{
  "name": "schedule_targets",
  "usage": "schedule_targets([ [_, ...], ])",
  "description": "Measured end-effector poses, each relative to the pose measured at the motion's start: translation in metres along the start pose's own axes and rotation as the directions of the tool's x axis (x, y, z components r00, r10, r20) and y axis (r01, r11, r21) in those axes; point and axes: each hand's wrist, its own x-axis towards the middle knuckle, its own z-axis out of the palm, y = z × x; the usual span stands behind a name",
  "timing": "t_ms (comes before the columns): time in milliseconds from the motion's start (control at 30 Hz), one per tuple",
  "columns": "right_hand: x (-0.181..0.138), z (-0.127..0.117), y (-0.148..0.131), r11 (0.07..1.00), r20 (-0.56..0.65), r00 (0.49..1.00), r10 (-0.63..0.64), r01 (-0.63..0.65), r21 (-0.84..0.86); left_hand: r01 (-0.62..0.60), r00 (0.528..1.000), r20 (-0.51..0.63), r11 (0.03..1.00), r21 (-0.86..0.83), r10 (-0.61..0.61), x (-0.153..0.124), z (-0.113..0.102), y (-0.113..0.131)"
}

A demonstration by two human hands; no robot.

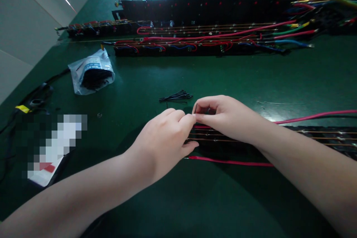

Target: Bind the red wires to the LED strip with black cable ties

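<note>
My left hand [166, 143] is wrapped over the left end of a long black strip [309, 139] with copper-coloured rods, its thumb on the near side. My right hand [223, 113] is closed in a pinch on a thin black cable tie [196, 108], just above the strip's far edge. The fingertips of both hands meet there, hiding most of the tie and the strip's end. A red wire [231, 162] lies along the near side, and another red wire [315, 116] runs along the far side. Beyond my hands sits a small pile of black cable ties [177, 96].
An opened clear plastic bag [92, 72] of black ties lies at left. A partly blurred white-and-red object [52, 156] and a black cable [36, 95] are nearer. Several wired black assemblies [195, 46] line the back of the green table [223, 200].
</note>
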Motion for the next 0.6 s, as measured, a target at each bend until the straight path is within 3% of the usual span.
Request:
schedule_targets([
  [167,-0.001,0.001,0.0,1.0,-0.019,1.0,-0.01,0.01,0.004,0.071,0.996,0.068,0.99,-0.118,-0.063,0.01,0.001,-0.006],
  [300,-0.001,0.003,0.0,0.998,-0.042,0.998,-0.05,0.048,-0.046,0.06,0.997,0.064,0.988,-0.145,-0.051,0.013,0.001,-0.008],
  [467,-0.004,0.004,-0.001,0.975,-0.112,0.98,-0.167,0.147,-0.167,0.016,0.999,0.04,0.993,-0.113,-0.012,0.012,0.001,-0.007],
  [600,-0.003,0.005,0.001,0.987,-0.072,0.99,-0.118,0.108,-0.123,-0.065,0.997,-0.05,0.998,-0.004,0.065,0.007,0.007,-0.003],
])
